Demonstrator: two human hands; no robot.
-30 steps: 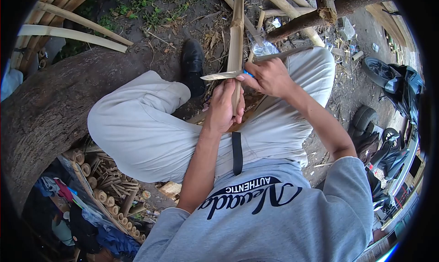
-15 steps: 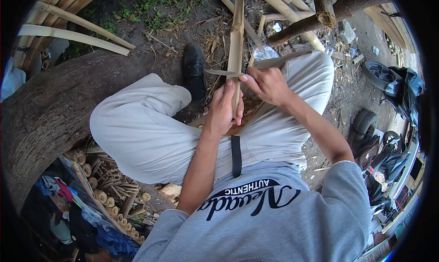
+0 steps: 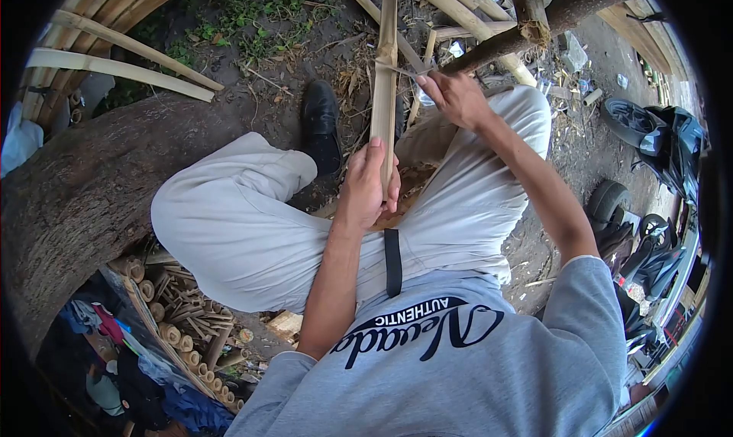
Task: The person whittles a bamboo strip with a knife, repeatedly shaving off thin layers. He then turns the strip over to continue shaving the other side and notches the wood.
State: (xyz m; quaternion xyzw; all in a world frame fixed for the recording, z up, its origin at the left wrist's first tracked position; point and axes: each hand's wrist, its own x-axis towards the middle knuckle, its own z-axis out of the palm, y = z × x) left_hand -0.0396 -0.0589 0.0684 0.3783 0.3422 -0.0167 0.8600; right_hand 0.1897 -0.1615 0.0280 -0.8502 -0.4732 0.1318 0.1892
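Note:
A split bamboo strip (image 3: 384, 101) runs away from my lap toward the top of the view. My left hand (image 3: 366, 181) is wrapped round its near end, thumb lying along the top face. In my right hand (image 3: 456, 99) is a knife (image 3: 402, 72), its thin blade reaching left to the strip at a node. The fingers of that hand are closed round the handle, which is mostly hidden. Both hands are above and between my bent knees.
A thick tree trunk (image 3: 99, 177) lies at the left. Bamboo poles (image 3: 466, 17) and a rough branch (image 3: 550, 26) cross the top right. Cut bamboo pieces (image 3: 195, 311) fill a spot at lower left. Motorcycles (image 3: 657, 147) stand at the right.
My right hand and the knife have moved up along the strip, away from my left hand, to the node. My left hand stays at the near end.

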